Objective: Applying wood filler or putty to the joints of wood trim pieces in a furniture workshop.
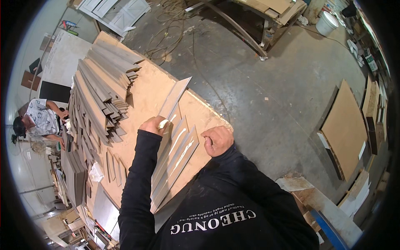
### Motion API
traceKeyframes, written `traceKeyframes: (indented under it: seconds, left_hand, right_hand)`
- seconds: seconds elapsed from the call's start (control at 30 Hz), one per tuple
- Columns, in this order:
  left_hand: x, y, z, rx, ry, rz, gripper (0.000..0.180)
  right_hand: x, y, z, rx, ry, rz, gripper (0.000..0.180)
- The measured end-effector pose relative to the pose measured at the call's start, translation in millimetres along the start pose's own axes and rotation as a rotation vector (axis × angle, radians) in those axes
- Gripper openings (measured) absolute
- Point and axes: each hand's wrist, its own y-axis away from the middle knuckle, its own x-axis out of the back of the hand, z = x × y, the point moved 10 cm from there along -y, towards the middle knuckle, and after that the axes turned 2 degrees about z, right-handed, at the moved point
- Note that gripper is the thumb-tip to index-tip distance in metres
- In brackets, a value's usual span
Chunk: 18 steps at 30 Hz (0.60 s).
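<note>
My left hand [152, 126] is closed around a small white thing [163, 123], mostly hidden by the fingers, so its kind does not show. It is over the upper part of several long flat wooden strips [175, 160], laid side by side on the workbench. White lines of a glue-like paste [182, 149] run along some strips. Beyond that hand, a grey-edged strip [177, 95] reaches to the far edge of the bench. To the right of the strips, my right hand [218, 141] hangs with its fingers curled in; whatever is in them, if anything, is hidden.
Stacks of grey-edged strips [98, 96] fan out on the left of the workbench [143, 93]. Another person [43, 118] stands past them. A crumpled white sheet [96, 172] lies nearer. Cables [168, 35] and a white bucket [326, 23] are on the floor; panels [343, 129] are at right.
</note>
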Motion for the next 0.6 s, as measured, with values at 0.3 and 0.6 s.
traceKeyframes:
  seconds: [0.3, 0.6]
  left_hand:
    - [4.5, 63.9, -33.2, 0.092, -0.012, -0.020, 0.012]
    - [16.0, 156.9, -86.6, 0.208, 0.016, 0.035, 0.010]
  right_hand:
    - [-1.5, 3.5, -0.7, 0.015, -0.029, 0.031, 0.017]
    - [-2.2, 6.0, -6.7, 0.006, 0.068, 0.058, 0.016]
